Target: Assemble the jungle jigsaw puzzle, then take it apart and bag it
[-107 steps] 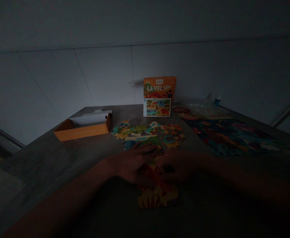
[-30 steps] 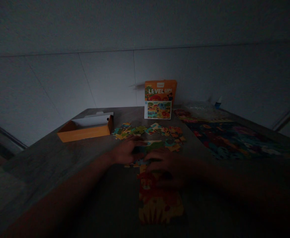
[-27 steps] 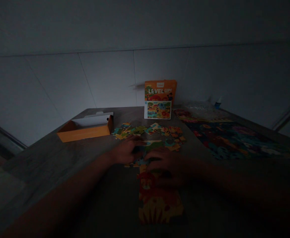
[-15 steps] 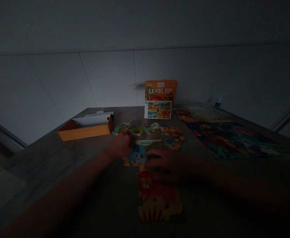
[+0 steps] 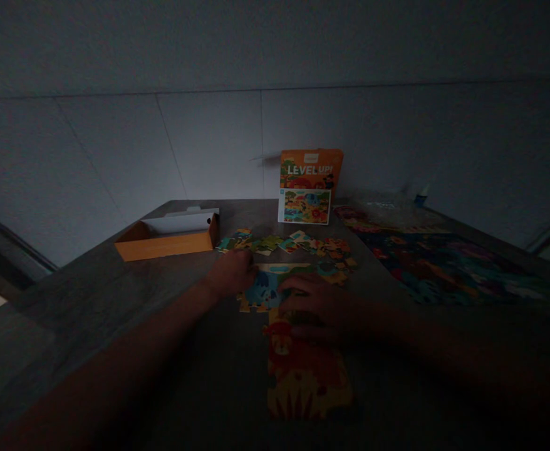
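Dim light over the grey worktop (image 5: 129,282), and here's the puzzle (image 5: 303,376), partly built, lying flat between and below the two hands. A red lion fills its near part, with dark spiky grass along the bottom; a blue elephant (image 5: 262,289) shows on its far left part, under a strip of pale sky. Whether those two parts are joined, you can't tell, because the right hand (image 5: 319,305) covers the spot between them. That right hand comes in from the puzzle's right side, palm down, fingers spread and slightly bent across its middle, clasping nothing you can see. The left hand (image 5: 232,272) is at the puzzle's far left corner, just beside the elephant, its fingers curled in; whether they pinch a piece is too dark to tell.

Just beyond the puzzle, loose pieces (image 5: 271,240) lie in a ragged row, green and yellow to the left, orange to the right. Farther behind it stands an orange box (image 5: 311,164) reading "LEVEL UP!", with a picture card (image 5: 307,207) upright against its front. Left of the puzzle and farther back sits an open-topped tray (image 5: 166,246); well to its right spreads a dark, colourful picture (image 5: 458,263), with clear plastic (image 5: 390,212) beyond.
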Tool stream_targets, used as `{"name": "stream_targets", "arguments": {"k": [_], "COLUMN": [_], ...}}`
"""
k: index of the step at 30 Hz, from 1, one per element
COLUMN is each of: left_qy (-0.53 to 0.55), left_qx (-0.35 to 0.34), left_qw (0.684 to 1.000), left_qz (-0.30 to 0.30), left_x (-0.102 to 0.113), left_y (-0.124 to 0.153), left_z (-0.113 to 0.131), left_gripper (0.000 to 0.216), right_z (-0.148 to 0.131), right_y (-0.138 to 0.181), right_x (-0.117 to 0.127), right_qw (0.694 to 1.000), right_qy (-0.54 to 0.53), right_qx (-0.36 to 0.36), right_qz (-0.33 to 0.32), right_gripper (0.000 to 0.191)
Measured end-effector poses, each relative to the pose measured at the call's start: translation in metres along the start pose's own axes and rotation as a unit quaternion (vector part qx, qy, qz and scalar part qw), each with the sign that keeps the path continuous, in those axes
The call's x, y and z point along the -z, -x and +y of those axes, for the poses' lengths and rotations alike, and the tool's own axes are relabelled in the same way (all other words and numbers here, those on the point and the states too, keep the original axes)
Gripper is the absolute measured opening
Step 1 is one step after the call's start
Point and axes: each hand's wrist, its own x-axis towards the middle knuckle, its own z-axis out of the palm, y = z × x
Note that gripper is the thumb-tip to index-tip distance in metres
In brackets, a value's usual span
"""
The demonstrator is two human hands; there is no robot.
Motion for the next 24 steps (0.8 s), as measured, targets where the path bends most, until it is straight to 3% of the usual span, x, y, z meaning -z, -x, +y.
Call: {"name": "stream_targets", "arguments": {"k": [10,16,24], "left_qy": [0.015,-0.038,-0.048], "left_qx": [0.002,0.053,0.03], "left_qw": [1.0,0.998,0.998], "left_qz": [-0.013,-0.012,-0.032], "left_x": [0.0002,0.0046,0.0075], "left_y": [-0.0001,0.004,0.0045], "left_z": [0.0028,0.002,0.0006], "left_gripper": [0.024,0.035,0.036], "right_z": [0.0016,0.0006,0.0071], "right_y": [0.0013,0.001,-0.0008], "right_x": [-0.0049,-0.0052,-0.0062], "right_qw": [1.0,1.0,0.993], "right_qy": [-0.003,0.0,0.023], "right_qx": [0.001,-0.009,-0.038], "right_qz": [0.01,0.021,0.106], "right_gripper": [0.034,0.036,0.012]}}
